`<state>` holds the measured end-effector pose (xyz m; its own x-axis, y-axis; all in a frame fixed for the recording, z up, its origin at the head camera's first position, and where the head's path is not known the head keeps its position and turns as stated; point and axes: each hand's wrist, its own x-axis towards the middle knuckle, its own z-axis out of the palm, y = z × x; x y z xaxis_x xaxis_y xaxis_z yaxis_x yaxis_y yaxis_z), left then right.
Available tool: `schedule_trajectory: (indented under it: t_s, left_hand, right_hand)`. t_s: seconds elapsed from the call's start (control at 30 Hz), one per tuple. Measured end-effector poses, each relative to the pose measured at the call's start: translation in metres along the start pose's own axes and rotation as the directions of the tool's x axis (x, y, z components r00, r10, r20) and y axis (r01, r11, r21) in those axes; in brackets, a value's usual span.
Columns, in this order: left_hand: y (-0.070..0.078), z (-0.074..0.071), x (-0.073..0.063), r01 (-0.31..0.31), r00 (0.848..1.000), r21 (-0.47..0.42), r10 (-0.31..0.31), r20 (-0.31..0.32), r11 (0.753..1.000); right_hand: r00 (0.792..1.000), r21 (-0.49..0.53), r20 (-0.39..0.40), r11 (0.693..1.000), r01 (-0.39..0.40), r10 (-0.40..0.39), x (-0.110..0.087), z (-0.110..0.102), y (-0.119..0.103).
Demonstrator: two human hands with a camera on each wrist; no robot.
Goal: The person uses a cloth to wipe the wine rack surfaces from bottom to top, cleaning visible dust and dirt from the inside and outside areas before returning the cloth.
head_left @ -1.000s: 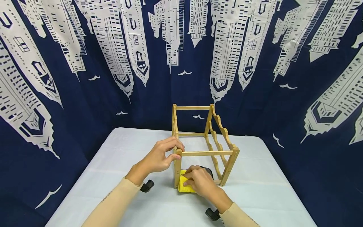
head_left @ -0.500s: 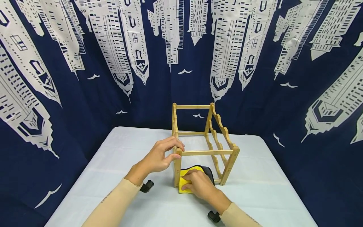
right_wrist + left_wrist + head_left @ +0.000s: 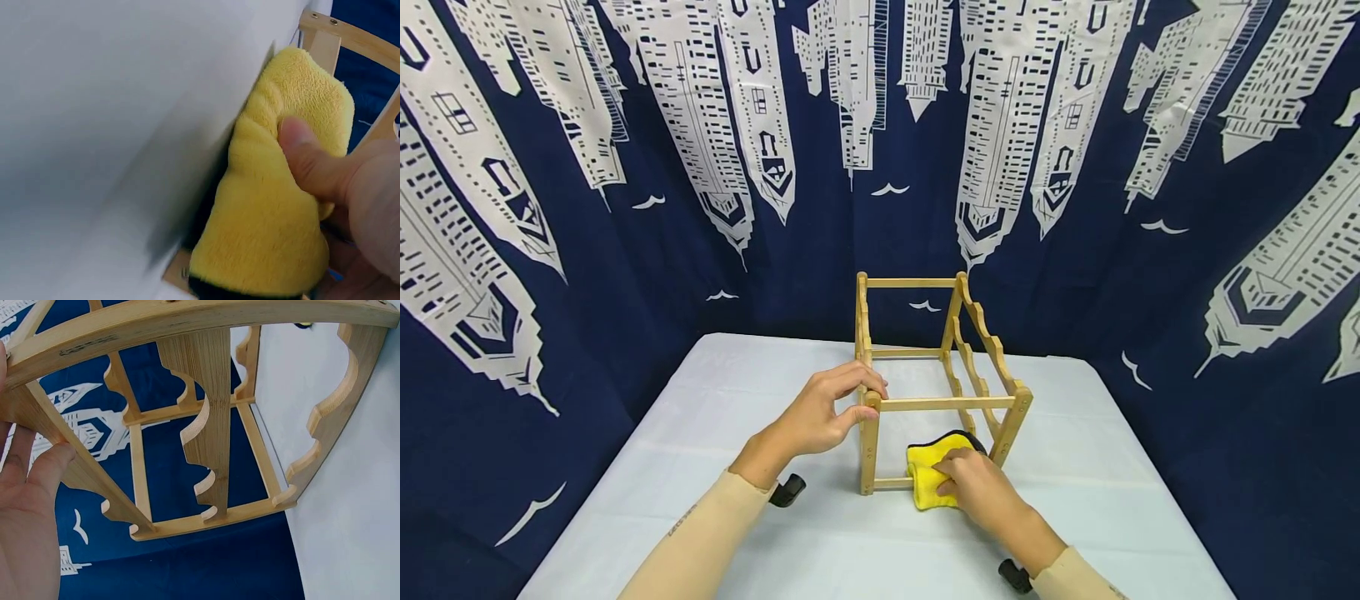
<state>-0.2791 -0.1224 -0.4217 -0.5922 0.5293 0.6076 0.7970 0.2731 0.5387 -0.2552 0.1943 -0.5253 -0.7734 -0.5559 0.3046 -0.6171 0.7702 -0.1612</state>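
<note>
A wooden rack (image 3: 947, 404) with scalloped rails stands upright on the table. My left hand (image 3: 831, 408) grips its near left top corner, and in the left wrist view the thumb (image 3: 53, 465) and fingers lie around a scalloped side rail (image 3: 94, 475). Low at the rack's front, my right hand (image 3: 981, 487) pinches a yellow cloth (image 3: 931, 475) with a dark edge. The cloth is folded over the lower front bar (image 3: 892, 483), covering its right part. In the right wrist view the thumb (image 3: 306, 150) presses into the fluffy yellow cloth (image 3: 256, 206); the other fingers are mostly hidden.
The white-covered table (image 3: 760, 533) spreads around the rack. A dark blue curtain (image 3: 805, 275) with white buildings hangs behind it and at both sides. Black wrist devices (image 3: 787, 491) show beneath both wrists.
My right hand has slid the yellow cloth rightward along the lower front bar, baring the bar's left end. The left hand and the rack have stayed in place.
</note>
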Motion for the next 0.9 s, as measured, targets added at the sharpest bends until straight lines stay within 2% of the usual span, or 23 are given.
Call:
schedule_trajectory:
  t_s: [0.1, 0.3, 0.4, 0.5, 0.63, 0.8, 0.9]
  left_hand:
    - [0.001, -0.002, 0.000, 0.020, 1.000, -0.003, -0.020, 0.005, 1.000]
    - [0.001, -0.002, -0.001, 0.048, 0.999, -0.041, -0.048, 0.004, 0.998]
    - [0.001, -0.001, 0.000, 0.050, 0.999, -0.049, -0.050, -0.003, 0.998]
    - [0.000, 0.001, -0.003, 0.056, 0.998, -0.049, -0.056, -0.016, 0.997]
    - [0.000, 0.002, -0.006, 0.063, 0.998, -0.053, -0.065, -0.022, 0.997]
    - [0.001, 0.001, -0.003, 0.079, 0.997, -0.073, -0.081, -0.020, 0.994]
    - [0.001, 0.002, -0.003, 0.076, 0.996, -0.091, -0.079, -0.032, 0.993]
  right_hand:
    - [0.999, -0.060, -0.016, 0.998, 0.035, -0.036, -0.005, -0.002, 0.002]
    - [0.998, -0.058, -0.049, 0.997, 0.044, -0.047, -0.011, 0.005, 0.005]
    - [0.995, -0.009, -0.086, 0.999, 0.047, -0.047, -0.009, 0.011, 0.007]
    - [0.993, 0.091, -0.112, 0.994, 0.053, -0.042, -0.005, 0.019, 0.004]
    - [0.992, 0.199, -0.119, 0.977, 0.070, -0.047, 0.002, 0.030, -0.010]
    - [0.992, 0.222, -0.111, 0.971, 0.090, -0.067, 0.020, 0.038, -0.033]
    - [0.990, 0.220, -0.115, 0.970, 0.103, -0.079, 0.028, 0.038, -0.039]
